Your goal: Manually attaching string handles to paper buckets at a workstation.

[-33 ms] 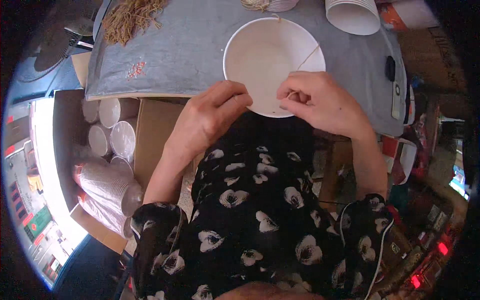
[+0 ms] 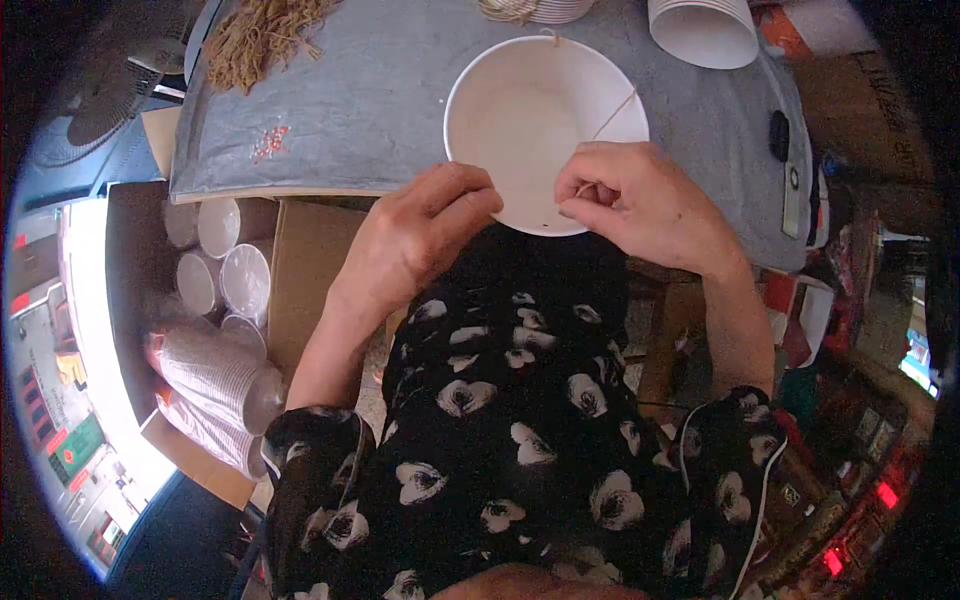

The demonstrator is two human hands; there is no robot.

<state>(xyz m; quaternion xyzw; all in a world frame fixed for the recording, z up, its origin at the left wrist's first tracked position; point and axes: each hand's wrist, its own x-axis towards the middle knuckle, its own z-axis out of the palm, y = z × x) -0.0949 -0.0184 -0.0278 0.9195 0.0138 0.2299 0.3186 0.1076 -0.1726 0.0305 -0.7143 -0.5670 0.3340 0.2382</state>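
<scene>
A large white paper bucket [image 2: 530,110] faces me with its open mouth at the table's near edge. Thin brown twine [image 2: 614,114] crosses its inside from the right rim down to my right hand [image 2: 640,205]. Thumb and forefinger of that hand are pinched on the twine at the bucket's near right. My left hand [image 2: 420,220] grips the near left rim, its fingertips closed there. A small dark mark shows on the wall near the closest rim, between both hands. Another bit of twine [image 2: 551,36] sticks up over the far rim.
A heap of brown twine [image 2: 262,45] lies on the grey-covered table [image 2: 360,110] at far left, with red bits [image 2: 270,143] nearer. More stacked buckets [image 2: 705,35] are at far right. Plastic-wrapped bucket stacks [image 2: 215,380] fill a cardboard box [image 2: 310,270] on my left.
</scene>
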